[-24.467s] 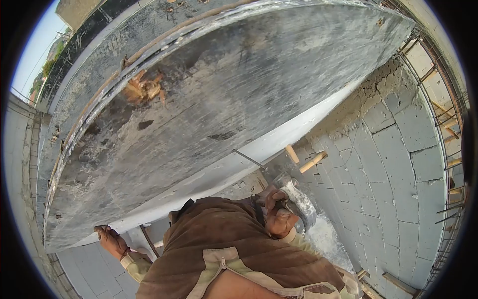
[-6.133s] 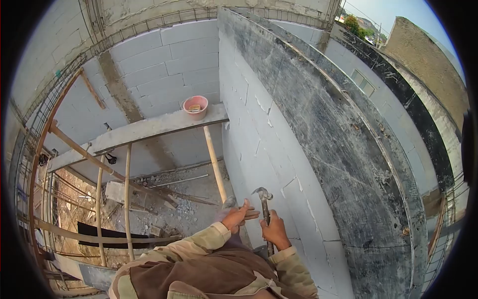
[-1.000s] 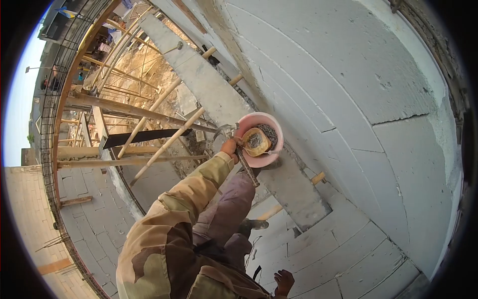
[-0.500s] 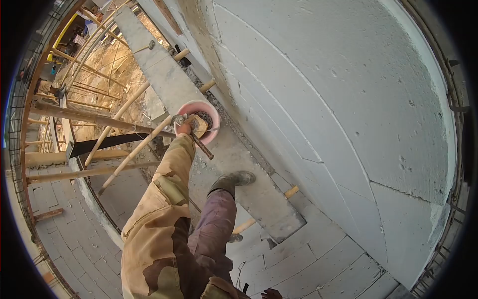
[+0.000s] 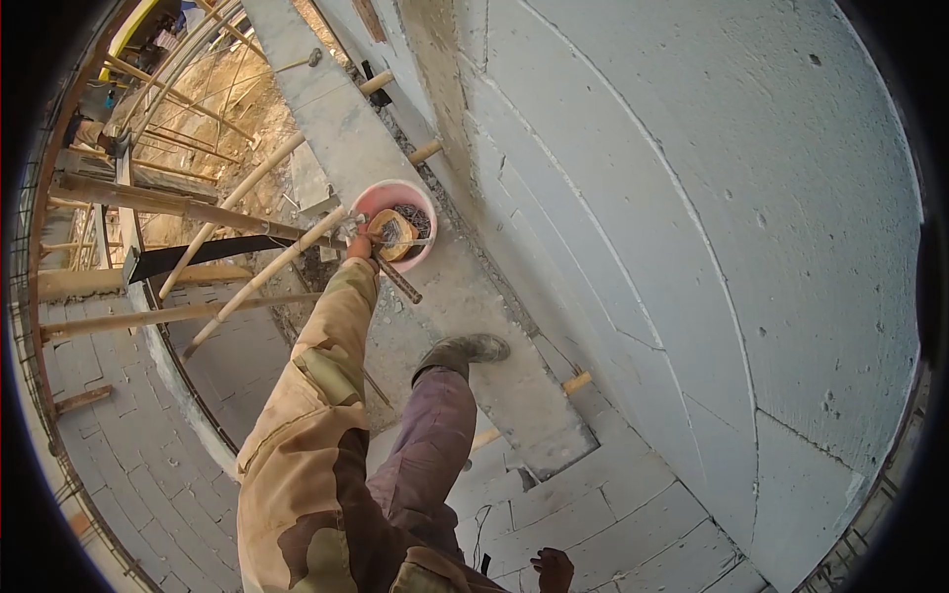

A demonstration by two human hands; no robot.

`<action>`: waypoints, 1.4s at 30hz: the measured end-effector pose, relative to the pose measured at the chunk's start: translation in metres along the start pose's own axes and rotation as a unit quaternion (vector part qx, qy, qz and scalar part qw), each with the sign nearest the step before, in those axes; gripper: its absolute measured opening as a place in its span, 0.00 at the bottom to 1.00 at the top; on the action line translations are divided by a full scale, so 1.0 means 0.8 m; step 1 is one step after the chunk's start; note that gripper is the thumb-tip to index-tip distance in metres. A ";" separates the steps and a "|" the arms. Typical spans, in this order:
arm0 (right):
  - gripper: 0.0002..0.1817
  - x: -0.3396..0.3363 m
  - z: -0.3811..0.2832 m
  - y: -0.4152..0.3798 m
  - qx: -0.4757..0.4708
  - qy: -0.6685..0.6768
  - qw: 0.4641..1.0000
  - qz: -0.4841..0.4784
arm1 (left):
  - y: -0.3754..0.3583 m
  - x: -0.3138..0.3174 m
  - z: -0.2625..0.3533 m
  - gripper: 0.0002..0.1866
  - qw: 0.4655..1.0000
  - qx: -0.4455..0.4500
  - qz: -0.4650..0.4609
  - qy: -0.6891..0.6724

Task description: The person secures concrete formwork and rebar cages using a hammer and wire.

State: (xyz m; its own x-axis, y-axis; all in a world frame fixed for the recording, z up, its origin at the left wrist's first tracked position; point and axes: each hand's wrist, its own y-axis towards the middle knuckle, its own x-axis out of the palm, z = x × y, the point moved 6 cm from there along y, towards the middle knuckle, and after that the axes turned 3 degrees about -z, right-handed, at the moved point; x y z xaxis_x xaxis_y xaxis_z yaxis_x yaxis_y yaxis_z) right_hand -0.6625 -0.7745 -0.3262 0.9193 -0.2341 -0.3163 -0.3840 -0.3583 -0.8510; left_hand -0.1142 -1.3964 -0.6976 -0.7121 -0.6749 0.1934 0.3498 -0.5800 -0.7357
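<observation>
My left hand (image 5: 360, 245) is closed around what looks like a hammer (image 5: 400, 283), its metal head by my fingers and its dark handle slanting down past the bucket's near side. Right at my fingers stands a pink bucket (image 5: 427, 206) on the plank. Inside it lie dark nails (image 5: 416, 217) and a round yellowish thing (image 5: 392, 237) whose kind I cannot make out. Low in the picture, my right hand (image 5: 554, 570) hangs with loosely bent fingers, nothing visible in them.
My booted foot (image 5: 465, 352) rests on the long grey scaffold plank (image 5: 474, 296), beside a grey block wall (image 5: 633, 198). Wooden poles (image 5: 237, 280) cross on the left above a drop to rubble. A small hammer-like tool (image 5: 314, 57) lies farther along. Another person's boot (image 5: 121, 140) shows far left.
The view has shifted slightly. My left hand stays at the bucket with the hammer, and the round yellowish thing shows more fully. More of my right hand has come into view.
</observation>
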 end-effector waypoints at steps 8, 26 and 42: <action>0.14 0.009 -0.030 0.001 -0.047 -0.138 0.989 0.035 | -0.137 0.026 0.021 0.14 0.942 0.185 0.129 0.247; 0.40 0.163 -0.173 0.080 -0.131 0.047 0.949 -0.282 | -0.744 0.098 -0.231 0.13 0.757 -0.077 -0.491 0.425; 0.21 -0.012 -0.248 -0.138 -0.088 0.356 0.890 0.270 | -0.818 0.275 -0.187 0.36 0.320 -0.331 -0.616 0.639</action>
State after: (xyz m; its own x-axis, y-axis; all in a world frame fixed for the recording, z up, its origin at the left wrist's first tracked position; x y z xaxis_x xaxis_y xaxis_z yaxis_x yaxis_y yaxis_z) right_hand -0.6459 -0.9123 -0.1458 0.3334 -0.9063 -0.2599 -0.8182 -0.1413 -0.5572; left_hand -0.5908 -1.0969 -0.2708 0.1228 0.8633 0.4895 -0.5806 0.4625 -0.6700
